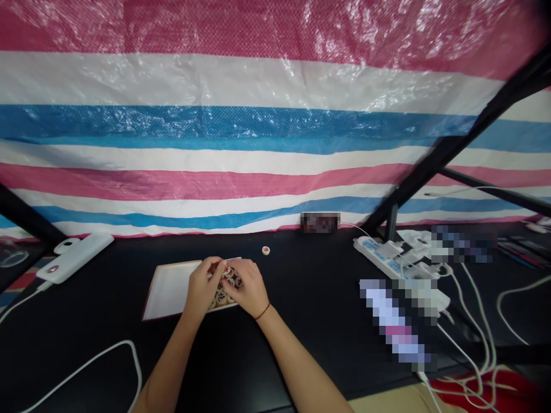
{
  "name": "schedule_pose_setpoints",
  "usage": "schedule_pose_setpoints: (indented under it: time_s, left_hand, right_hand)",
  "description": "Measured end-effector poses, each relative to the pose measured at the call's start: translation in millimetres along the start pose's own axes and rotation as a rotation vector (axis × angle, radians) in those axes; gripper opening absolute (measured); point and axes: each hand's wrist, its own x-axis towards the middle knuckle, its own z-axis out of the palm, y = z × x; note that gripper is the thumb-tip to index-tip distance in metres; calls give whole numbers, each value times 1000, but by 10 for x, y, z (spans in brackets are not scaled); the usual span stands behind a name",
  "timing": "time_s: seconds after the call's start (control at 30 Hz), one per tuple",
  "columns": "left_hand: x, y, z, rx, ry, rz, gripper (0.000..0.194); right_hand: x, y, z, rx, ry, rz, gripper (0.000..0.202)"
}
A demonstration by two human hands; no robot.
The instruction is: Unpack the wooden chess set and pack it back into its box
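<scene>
A shallow box holds several round xiangqi pieces [221, 297], pale discs with dark characters, packed side by side. Its white-lined lid [170, 292] lies opened out at the left. My left hand [205, 285] is over the box's left part, fingers pinched at a xiangqi piece with a red character [227, 270]. From the other side my right hand [249, 285] curls over the box, thumb and fingertips closed around the pieces near that same disc. Fingers hide part of the contents. Beyond the box, one loose xiangqi piece [266, 250] lies face up on the black table.
A white power bank-like device [77, 258] with a cable sits at the left. To the right are a power strip [376, 256], plugs and tangled white cables [482, 321]. Striped plastic sheeting [215, 126] hangs behind the table, with black metal bars [447, 143] at the sides.
</scene>
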Motion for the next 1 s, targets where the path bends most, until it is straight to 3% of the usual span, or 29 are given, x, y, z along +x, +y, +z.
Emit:
schedule_pose_setpoints:
  time_s: [0.3,0.47,0.6,0.73,0.87,1.0]
  left_hand:
    - [-21,12,42,-141,-70,-97,36]
    - [20,-36,-56,36,-18,-88,39]
    - [52,-121,-106,177,1,-21,35]
    - [55,-198,-109,455,57,50,32]
    - [63,-209,-149,706,38,-65,34]
    - [102,-217,-197,709,-79,-177,33]
  right_hand:
    - [10,87,-32,-21,85,-60,19]
    - [46,529,-223,-203,319,194,20]
    - [22,885,-293,-307,216,342,22]
    - [6,982,-238,-375,104,420,20]
    - [10,974,-204,-428,56,438,17]
    - [23,968,-207,-466,27,474,18]
